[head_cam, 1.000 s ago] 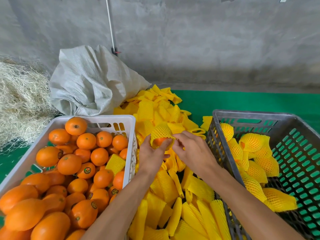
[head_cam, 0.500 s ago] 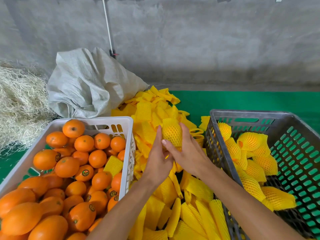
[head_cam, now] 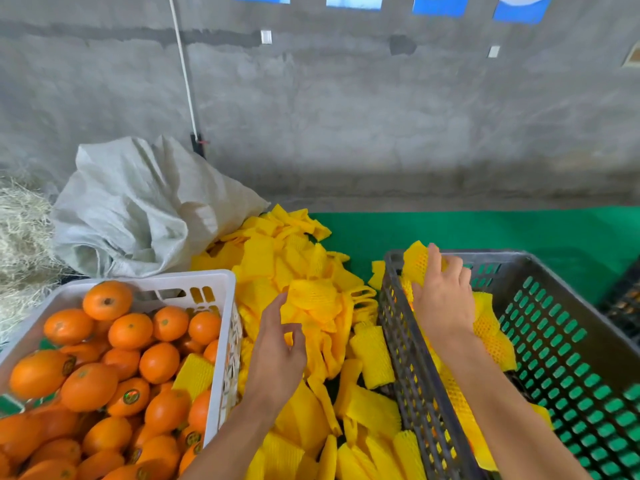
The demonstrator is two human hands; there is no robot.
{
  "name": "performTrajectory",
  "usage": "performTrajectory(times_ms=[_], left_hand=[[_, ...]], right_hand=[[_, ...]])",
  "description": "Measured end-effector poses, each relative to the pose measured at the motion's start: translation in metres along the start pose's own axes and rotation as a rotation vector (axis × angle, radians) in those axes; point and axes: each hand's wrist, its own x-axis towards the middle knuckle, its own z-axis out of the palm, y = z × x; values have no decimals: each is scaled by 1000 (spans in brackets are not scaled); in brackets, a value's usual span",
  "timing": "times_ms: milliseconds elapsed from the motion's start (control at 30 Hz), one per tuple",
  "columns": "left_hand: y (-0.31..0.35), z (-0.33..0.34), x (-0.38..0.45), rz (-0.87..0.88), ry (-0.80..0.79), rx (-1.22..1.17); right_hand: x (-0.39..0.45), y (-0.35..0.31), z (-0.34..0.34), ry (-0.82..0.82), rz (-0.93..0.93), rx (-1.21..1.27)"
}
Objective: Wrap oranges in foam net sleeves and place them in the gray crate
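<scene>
the right hand [head_cam: 443, 299] grasps a yellow foam-netted orange [head_cam: 420, 263] inside the dark gray slotted plastic crate [head_cam: 571, 358] at right. the left hand [head_cam: 277, 351] hangs released over the heap of yellow foam net sleeves [head_cam: 304, 271]. green matting [head_cam: 485, 230] meets a rough gray concrete wall [head_cam: 381, 116] above.

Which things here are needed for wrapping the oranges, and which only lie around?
Needed: oranges in the white crate; pile of foam sleeves; gray crate; wrapped orange in the right hand; left hand.

Lying about: gray sack; straw; white cable.
</scene>
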Motion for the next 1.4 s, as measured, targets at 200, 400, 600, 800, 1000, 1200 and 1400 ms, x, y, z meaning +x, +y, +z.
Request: performTrajectory(times_ms=[200,400,600,800,1000,1200,1400], left_hand=[[-4,2,3,-41,-2,108],[-9,0,0,-45,-93,211],[-18,-4,-4,-292,-625,675],[-12,-10,-10,-429,-984,738],[-18,-3,-8,-417,-1081,743],[-20,8,-8,-320,-1114,882],[-22,13,-5,-262,-1129,846]], right_hand=[[-2,1,5,-101,-42,-17],[-16,-25,5,71,-258,62],[-54,-65,35,-586,-512,137],[-58,-65,39,-1301,-470,-191],[-56,-68,40,-1361,-535,-279],[-82,-82,60,-1386,-637,-425],[-90,-77,74,-1378,-587,-396]])
